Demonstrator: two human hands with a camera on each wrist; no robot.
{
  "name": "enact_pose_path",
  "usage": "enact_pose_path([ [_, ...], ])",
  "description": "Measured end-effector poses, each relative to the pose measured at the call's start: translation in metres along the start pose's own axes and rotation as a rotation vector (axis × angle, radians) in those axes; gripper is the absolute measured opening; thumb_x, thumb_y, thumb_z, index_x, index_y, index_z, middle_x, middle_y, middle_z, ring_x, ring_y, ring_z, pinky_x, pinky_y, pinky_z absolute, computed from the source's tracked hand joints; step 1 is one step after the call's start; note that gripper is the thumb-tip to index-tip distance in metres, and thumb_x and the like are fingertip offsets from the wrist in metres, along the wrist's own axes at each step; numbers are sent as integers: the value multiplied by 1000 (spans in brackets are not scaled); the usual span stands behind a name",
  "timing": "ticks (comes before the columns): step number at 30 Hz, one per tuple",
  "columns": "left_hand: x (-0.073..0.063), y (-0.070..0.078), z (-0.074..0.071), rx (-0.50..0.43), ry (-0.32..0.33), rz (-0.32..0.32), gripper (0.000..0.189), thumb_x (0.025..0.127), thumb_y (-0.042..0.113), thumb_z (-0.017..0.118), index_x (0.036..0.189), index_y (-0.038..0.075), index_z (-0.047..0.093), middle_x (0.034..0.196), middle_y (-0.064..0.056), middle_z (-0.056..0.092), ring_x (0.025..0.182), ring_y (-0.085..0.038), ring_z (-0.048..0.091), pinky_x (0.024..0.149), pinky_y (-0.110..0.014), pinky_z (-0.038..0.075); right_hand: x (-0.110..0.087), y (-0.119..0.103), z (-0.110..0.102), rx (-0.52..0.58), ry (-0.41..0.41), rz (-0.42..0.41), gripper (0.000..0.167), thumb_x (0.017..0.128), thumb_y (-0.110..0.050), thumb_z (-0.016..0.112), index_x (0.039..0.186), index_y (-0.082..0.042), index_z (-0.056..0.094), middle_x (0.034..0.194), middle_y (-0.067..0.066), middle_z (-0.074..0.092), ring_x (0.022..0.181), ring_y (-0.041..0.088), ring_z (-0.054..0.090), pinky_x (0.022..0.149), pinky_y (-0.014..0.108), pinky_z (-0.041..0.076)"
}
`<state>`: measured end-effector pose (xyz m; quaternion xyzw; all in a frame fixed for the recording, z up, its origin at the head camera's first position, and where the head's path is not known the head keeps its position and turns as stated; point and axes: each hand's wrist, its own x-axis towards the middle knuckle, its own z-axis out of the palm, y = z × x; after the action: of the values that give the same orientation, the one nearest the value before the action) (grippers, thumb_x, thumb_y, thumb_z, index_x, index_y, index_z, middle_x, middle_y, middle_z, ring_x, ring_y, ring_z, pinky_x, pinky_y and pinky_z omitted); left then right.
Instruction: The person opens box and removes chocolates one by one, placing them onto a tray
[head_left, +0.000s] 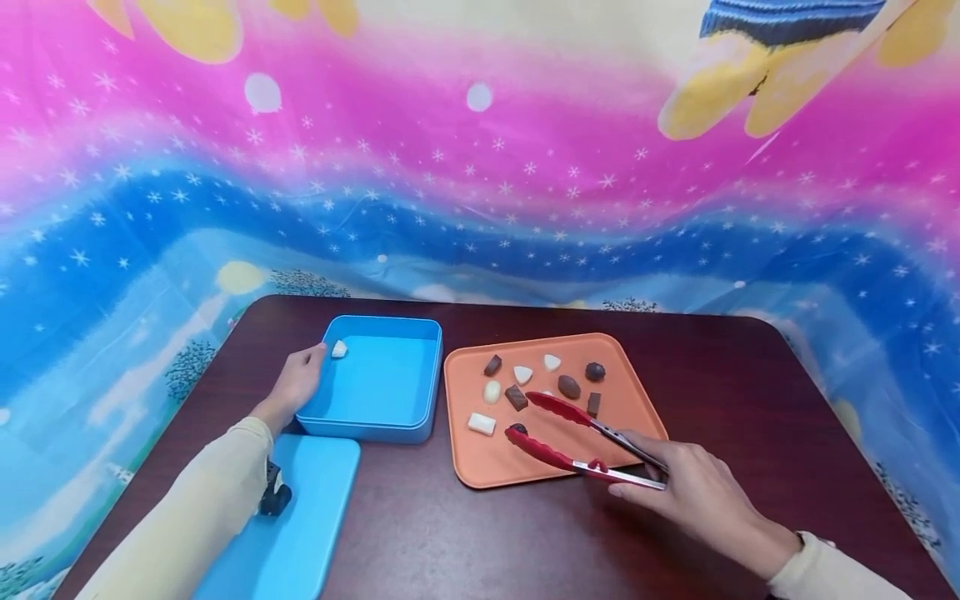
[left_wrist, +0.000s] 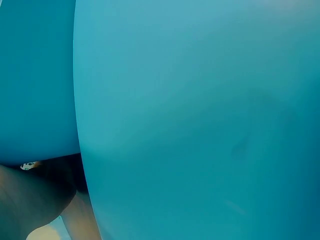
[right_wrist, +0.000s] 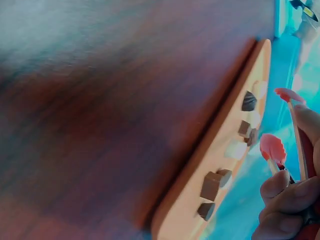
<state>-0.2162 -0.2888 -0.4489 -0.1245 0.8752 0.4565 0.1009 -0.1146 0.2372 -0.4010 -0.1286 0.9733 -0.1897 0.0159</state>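
My left hand [head_left: 300, 379] holds the left side wall of a square blue box [head_left: 382, 392], thumb near the rim. In the left wrist view, blue surfaces fill most of the picture, with part of the hand [left_wrist: 30, 200] low at the left. One small white piece [head_left: 340, 349] lies inside the box by its left wall. With my right hand [head_left: 697, 492] I grip red-tipped metal tongs [head_left: 618, 477], arms spread apart and nothing between the tips. The tips hover over an orange tray [head_left: 468, 462] bearing several chocolate-like pieces: a brown oval [head_left: 568, 387], a white block [head_left: 482, 423], a dark round one [head_left: 595, 372].
A light blue lid [head_left: 300, 533] lies flat in front of the box, under the left forearm. The tray stands just right of the box, with a narrow gap between. Dark wooden tabletop [head_left: 420, 533] extends in front, and a patterned cloth [head_left: 465, 200] hangs behind.
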Motion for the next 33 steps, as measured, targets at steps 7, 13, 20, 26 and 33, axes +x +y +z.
enact_pose_path([
  [7, -1, 1, 1, 10, 2, 8, 71, 109, 51, 15, 162, 3, 11, 167, -26, 15, 154, -50, 17, 122, -67, 20, 8, -7, 2, 60, 17, -1, 73, 72, -63, 83, 137, -36, 63, 59, -13, 37, 54, 1, 33, 48, 22, 27],
  [13, -1, 2, 2, 4, -4, -3, 70, 110, 50, 15, 162, 3, 12, 167, -26, 17, 153, -50, 18, 122, -68, 21, 19, -13, 6, 74, -16, 33, 87, 69, -74, 77, 140, -26, 61, 61, -9, 42, 56, 4, 37, 51, 24, 30],
  [20, -1, 2, 3, 5, 5, -3, 70, 110, 51, 15, 162, 4, 12, 167, -26, 17, 153, -50, 18, 122, -68, 21, 33, -20, 11, 99, 9, 20, 91, 71, -73, 77, 141, -17, 61, 62, -8, 44, 53, 5, 36, 47, 23, 29],
  [26, -1, 1, 3, 10, 6, 14, 69, 110, 49, 15, 162, 3, 11, 168, -25, 15, 154, -50, 16, 123, -67, 20, 46, -28, 17, 132, 33, -29, 73, 72, -61, 84, 130, -21, 67, 59, -10, 45, 49, 5, 38, 45, 23, 31],
  [33, -2, 1, 2, 2, 5, 2, 70, 110, 50, 16, 162, 3, 12, 167, -26, 17, 153, -50, 19, 122, -67, 22, 59, -40, 16, 158, 1, -44, 84, 74, -59, 84, 144, -21, 58, 56, -8, 43, 47, 9, 36, 43, 23, 30],
])
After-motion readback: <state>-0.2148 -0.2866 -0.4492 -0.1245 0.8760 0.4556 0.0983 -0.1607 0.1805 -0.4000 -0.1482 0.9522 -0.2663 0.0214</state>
